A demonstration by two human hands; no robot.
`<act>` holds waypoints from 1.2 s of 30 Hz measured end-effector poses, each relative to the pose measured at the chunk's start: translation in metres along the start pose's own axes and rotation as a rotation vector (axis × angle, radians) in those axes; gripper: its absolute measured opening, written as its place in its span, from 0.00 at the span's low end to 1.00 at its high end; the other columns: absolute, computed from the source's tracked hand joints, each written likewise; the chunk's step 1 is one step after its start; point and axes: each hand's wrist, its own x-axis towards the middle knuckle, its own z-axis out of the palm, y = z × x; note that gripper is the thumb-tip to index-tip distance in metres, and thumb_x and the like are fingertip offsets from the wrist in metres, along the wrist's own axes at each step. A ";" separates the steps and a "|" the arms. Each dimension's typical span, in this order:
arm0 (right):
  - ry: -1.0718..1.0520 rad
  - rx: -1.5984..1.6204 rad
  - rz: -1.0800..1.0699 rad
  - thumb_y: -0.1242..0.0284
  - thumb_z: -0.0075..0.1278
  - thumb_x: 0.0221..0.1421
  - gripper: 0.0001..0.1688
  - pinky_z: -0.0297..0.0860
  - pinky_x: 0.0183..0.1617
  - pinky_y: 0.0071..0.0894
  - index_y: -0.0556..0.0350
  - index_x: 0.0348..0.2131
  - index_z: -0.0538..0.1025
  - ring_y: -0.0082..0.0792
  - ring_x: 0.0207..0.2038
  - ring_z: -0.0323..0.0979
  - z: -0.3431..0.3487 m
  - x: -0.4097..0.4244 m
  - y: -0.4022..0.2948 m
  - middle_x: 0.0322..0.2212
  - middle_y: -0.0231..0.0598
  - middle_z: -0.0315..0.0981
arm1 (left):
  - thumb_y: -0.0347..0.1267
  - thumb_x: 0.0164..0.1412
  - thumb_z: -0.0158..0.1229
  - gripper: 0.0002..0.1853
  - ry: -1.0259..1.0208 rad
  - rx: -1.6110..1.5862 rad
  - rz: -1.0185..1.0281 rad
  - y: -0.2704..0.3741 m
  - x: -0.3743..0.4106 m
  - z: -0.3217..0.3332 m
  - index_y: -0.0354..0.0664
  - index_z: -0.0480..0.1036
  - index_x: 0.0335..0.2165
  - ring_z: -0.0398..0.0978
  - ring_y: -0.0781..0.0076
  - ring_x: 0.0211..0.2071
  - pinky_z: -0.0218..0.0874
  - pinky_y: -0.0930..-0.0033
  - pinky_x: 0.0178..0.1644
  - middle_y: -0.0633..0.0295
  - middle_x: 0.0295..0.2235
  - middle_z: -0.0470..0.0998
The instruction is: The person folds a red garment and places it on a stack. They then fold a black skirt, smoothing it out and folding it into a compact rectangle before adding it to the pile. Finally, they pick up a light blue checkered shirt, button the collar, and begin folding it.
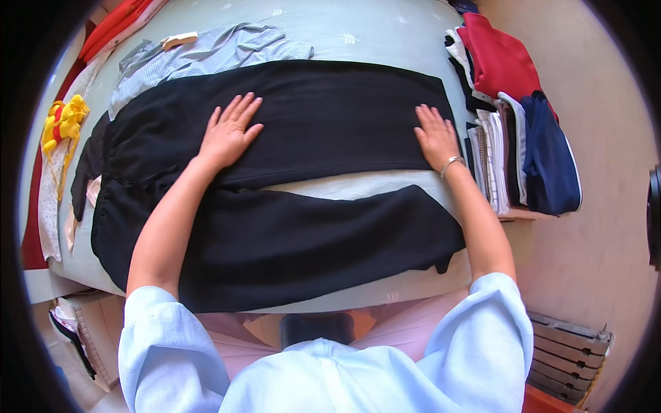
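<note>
A pair of black trousers [310, 232] lies spread across a pale green bedsheet [361, 36], its gathered waist at the left and its two legs reaching right. My left hand [235, 126] rests palm down on the upper leg, left of the picture's middle, with its fingers apart. Near the hem end of the same leg, my right hand [435, 133] also lies flat, fingers slightly spread, a silver bracelet on its wrist. Neither hand grips the cloth. A strip of the sheet shows between the two legs.
A light blue patterned garment [217, 49] lies crumpled beyond the trousers. Folded clothes [496, 160] stand in a row at the right edge, with a red garment [503, 57] behind and a navy one [550, 155] beside them. A yellow plush toy [64, 124] lies at far left.
</note>
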 end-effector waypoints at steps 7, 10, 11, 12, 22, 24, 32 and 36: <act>-0.154 0.657 0.037 0.65 0.39 0.63 0.22 0.57 0.61 0.34 0.61 0.50 0.70 0.48 0.56 0.62 -0.036 -0.045 0.029 0.52 0.50 0.66 | 0.38 0.61 0.50 0.23 -0.044 -0.164 0.068 0.030 -0.025 -0.051 0.45 0.63 0.54 0.56 0.60 0.60 0.44 0.50 0.63 0.59 0.57 0.63; -0.108 1.132 0.418 0.69 0.42 0.62 0.21 0.58 0.59 0.29 0.61 0.52 0.69 0.35 0.55 0.65 -0.112 -0.124 -0.012 0.50 0.44 0.69 | 0.21 0.47 0.57 0.17 0.157 -0.667 0.228 0.101 -0.101 -0.122 0.38 0.73 0.40 0.71 0.53 0.45 0.62 0.60 0.51 0.52 0.42 0.74; -0.051 1.184 0.358 0.73 0.42 0.61 0.23 0.56 0.60 0.30 0.59 0.54 0.67 0.32 0.56 0.64 -0.108 -0.160 -0.002 0.51 0.41 0.68 | 0.21 0.44 0.60 0.19 0.146 -0.695 0.280 0.118 -0.134 -0.134 0.39 0.73 0.39 0.71 0.54 0.45 0.63 0.60 0.50 0.53 0.41 0.75; -0.079 1.170 0.300 0.75 0.42 0.59 0.26 0.53 0.62 0.32 0.58 0.57 0.63 0.33 0.58 0.60 -0.111 -0.187 -0.005 0.54 0.42 0.64 | 0.24 0.41 0.62 0.21 0.130 -0.659 0.344 0.127 -0.167 -0.140 0.40 0.73 0.40 0.72 0.56 0.44 0.63 0.59 0.49 0.55 0.41 0.75; 0.231 0.477 0.223 0.79 0.55 0.42 0.21 0.61 0.52 0.37 0.62 0.41 0.71 0.48 0.45 0.67 -0.052 -0.254 -0.005 0.39 0.45 0.70 | 0.18 0.37 0.54 0.34 0.234 -0.347 -0.089 0.120 -0.315 -0.098 0.41 0.67 0.50 0.63 0.51 0.51 0.54 0.55 0.55 0.53 0.51 0.66; 0.256 0.775 0.478 0.79 0.53 0.50 0.09 0.66 0.36 0.28 0.62 0.34 0.70 0.31 0.29 0.69 -0.068 -0.234 -0.014 0.24 0.37 0.70 | 0.15 0.37 0.49 0.28 0.326 -0.304 -0.163 0.103 -0.318 -0.089 0.40 0.72 0.43 0.67 0.54 0.46 0.57 0.58 0.50 0.55 0.44 0.70; 0.578 0.924 0.164 0.81 0.45 0.58 0.05 0.62 0.38 0.15 0.58 0.36 0.72 0.15 0.32 0.63 -0.225 -0.213 -0.019 0.30 0.26 0.69 | 0.11 0.36 0.43 0.15 0.692 -0.569 -0.221 0.058 -0.320 -0.174 0.34 0.67 0.26 0.69 0.60 0.31 0.62 0.69 0.37 0.55 0.28 0.67; 0.422 0.977 0.355 0.85 0.41 0.49 0.08 0.60 0.37 0.16 0.59 0.32 0.69 0.15 0.30 0.61 -0.182 -0.276 -0.039 0.26 0.25 0.63 | 0.11 0.35 0.45 0.14 0.506 -0.482 -0.133 0.065 -0.349 -0.169 0.35 0.68 0.25 0.70 0.58 0.31 0.62 0.67 0.36 0.56 0.28 0.69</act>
